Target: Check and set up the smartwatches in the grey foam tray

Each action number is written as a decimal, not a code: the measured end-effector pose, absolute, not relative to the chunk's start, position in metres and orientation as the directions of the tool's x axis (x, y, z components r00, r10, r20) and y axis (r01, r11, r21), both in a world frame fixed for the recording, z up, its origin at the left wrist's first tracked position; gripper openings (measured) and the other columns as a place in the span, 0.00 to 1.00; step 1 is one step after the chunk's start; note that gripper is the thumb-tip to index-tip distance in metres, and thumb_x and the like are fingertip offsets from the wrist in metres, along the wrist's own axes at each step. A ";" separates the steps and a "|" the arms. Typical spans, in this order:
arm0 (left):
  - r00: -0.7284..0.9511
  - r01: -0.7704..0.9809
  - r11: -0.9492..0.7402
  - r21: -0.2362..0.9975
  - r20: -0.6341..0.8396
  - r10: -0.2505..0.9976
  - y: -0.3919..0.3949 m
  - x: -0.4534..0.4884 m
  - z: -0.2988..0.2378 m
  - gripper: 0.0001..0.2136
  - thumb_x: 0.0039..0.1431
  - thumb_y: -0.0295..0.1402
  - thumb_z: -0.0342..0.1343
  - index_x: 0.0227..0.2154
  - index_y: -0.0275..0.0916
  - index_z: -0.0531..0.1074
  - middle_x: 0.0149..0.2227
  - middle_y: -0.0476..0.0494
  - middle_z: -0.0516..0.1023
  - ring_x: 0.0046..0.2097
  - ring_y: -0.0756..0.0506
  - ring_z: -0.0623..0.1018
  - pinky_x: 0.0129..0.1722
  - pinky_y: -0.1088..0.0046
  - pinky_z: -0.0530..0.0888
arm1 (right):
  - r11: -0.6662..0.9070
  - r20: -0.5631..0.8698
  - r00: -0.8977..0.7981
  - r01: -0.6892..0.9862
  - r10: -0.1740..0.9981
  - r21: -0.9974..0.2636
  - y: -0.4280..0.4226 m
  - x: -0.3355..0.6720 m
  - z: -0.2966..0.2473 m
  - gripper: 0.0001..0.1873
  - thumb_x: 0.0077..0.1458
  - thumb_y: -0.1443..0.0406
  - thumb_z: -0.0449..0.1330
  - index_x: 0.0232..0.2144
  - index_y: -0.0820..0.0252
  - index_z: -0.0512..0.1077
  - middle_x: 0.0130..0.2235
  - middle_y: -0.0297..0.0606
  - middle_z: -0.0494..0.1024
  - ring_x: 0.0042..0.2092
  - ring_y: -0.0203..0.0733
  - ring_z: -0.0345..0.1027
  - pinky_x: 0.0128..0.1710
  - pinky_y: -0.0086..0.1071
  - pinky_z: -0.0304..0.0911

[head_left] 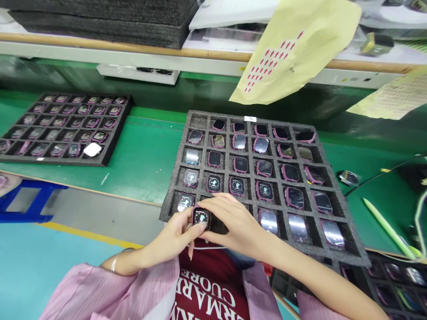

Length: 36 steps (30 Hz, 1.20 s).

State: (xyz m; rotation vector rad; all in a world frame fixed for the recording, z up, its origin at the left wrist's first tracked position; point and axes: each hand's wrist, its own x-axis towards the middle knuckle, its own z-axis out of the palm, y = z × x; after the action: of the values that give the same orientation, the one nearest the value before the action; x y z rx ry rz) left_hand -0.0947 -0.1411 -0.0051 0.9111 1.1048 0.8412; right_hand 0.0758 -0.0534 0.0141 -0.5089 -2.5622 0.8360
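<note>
A smartwatch point(201, 218) with a dark case and a lit dial is held between my two hands over the front edge of a foam tray point(213, 114). My left hand point(182, 231) grips its left side, the thumb at the lower edge of the screen. Fingers of my right hand point(231, 218) close on its top and right side. Purple-cased watches fill most of the tray's compartments. Several of them near my hands, such as one watch point(185, 202), show lit dials; others have dark or reflective screens. Part of the front row is hidden under my right hand.
A second foam tray of watches point(128, 111) lies on the green bench point(143, 146) to the left. Yellow paper sheets point(283, 58) hang from the shelf above. On the right are a green pen-like stick point(383, 222), a cable and another watch tray point(370, 284).
</note>
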 end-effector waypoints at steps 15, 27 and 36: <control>0.213 0.001 0.387 0.922 -0.378 0.901 -0.143 -0.092 -0.006 0.14 0.63 0.43 0.50 0.43 0.36 0.64 0.23 0.55 0.66 0.16 0.55 0.67 0.14 0.81 0.61 | 0.714 0.261 -0.831 0.213 0.492 -0.667 -0.056 0.076 0.013 0.20 0.55 0.62 0.64 0.48 0.61 0.67 0.44 0.42 0.78 0.46 0.46 0.72 0.55 0.48 0.58; 0.077 -0.334 0.382 0.862 -0.379 0.922 -0.160 -0.093 -0.008 0.15 0.61 0.40 0.55 0.47 0.44 0.62 0.33 0.52 0.66 0.20 0.59 0.55 0.17 0.84 0.54 | 0.804 0.160 -0.844 0.404 0.511 -0.437 -0.045 0.091 0.018 0.24 0.51 0.63 0.67 0.49 0.65 0.68 0.56 0.52 0.68 0.58 0.55 0.60 0.58 0.53 0.54; 0.308 -0.226 0.361 0.905 -0.285 0.907 -0.128 -0.080 0.002 0.10 0.62 0.37 0.54 0.44 0.42 0.62 0.36 0.51 0.67 0.17 0.62 0.62 0.16 0.83 0.58 | 0.810 0.010 -0.818 0.568 0.575 -0.143 -0.047 0.128 0.033 0.18 0.49 0.60 0.68 0.38 0.67 0.73 0.56 0.57 0.67 0.58 0.60 0.59 0.59 0.55 0.53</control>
State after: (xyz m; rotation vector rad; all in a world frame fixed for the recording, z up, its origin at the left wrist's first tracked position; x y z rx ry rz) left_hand -0.0799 -0.1284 0.0019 0.8831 0.9540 0.8942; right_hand 0.1281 -0.0471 0.0329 -0.9286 -2.9388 0.2066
